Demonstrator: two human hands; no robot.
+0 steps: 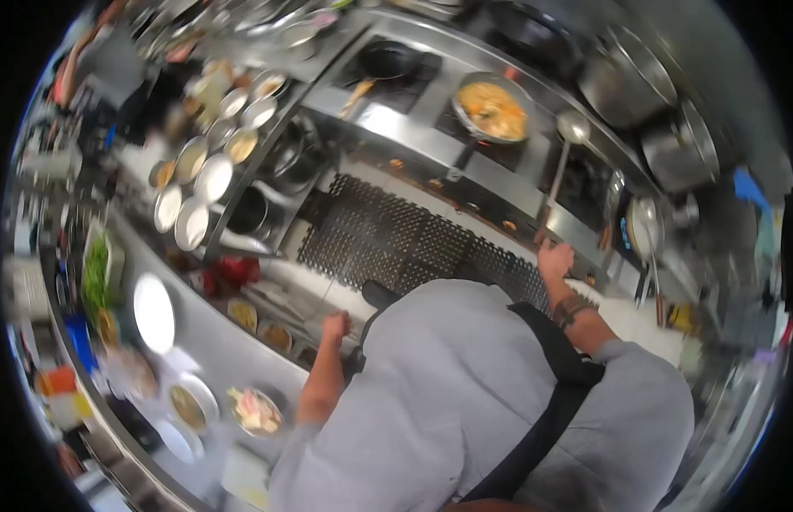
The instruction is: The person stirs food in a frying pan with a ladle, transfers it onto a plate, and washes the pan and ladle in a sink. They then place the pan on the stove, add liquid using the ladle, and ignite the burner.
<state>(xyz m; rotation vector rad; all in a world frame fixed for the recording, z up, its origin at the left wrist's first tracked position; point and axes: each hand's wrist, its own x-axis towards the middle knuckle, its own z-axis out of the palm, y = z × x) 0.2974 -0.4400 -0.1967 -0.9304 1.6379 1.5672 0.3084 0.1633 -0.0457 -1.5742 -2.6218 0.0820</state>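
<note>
"When we look past our right side, what are the biggest containers?"

"Two tall metal stockpots (614,90), standing at the back of the stove (384,119). We can't tell what they contain."

"And the frying pan (493,111)?"

"It sits on the stove, full of orange-yellow food. The black pan (388,61) is left of it."

"What do we have on the left-hand worktop (213,341)?"

"A tray (116,260) of green leaves, then a white round dish (154,313). Nearer us, a bowl (194,405) contains something greenish-brown, and a smaller bowl (257,413) has pale pink and cream pieces."

"Beyond those?"

"A cluster of round metal containers (214,177), several with pale contents, too blurred to name. Two little tubs (277,338) lie past the worktop's edge, one yellow inside, one brownish."

"Where's the ladle (573,127)?"

"Right of the frying pan, its handle running back towards us."

"And our hands?"

"Our right hand (556,258) is partly curled at the handle's end; we can't tell whether it grips. Our left hand (337,325) is closed narrow near the tubs; we can't tell if anything is in it."
</note>
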